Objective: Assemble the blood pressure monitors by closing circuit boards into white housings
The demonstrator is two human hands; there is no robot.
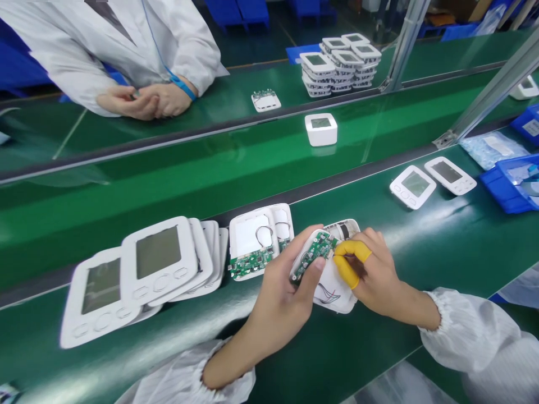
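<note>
My left hand (278, 300) grips a white device front half with a green circuit board (315, 253) facing up, tilted above the bench. Yellow finger cots cover the thumb and forefinger of my right hand (374, 275), which are pinched together at the board's right edge; whatever lies between them is too small to make out. Under both hands a white back housing (346, 303) rests on the bench, with thin wires (328, 293) in it, partly hidden. Left of my hands, white front panels with exposed circuit boards (252, 262) overlap each other.
Overlapping white panels with grey screens (158, 252) lie at left. Two panels (413, 188) and a blue bin (511, 185) are at right. A closed white device (321, 130) sits on the green belt (236, 163). Across it are a co-worker's hands (147, 101) and stacked devices (341, 62).
</note>
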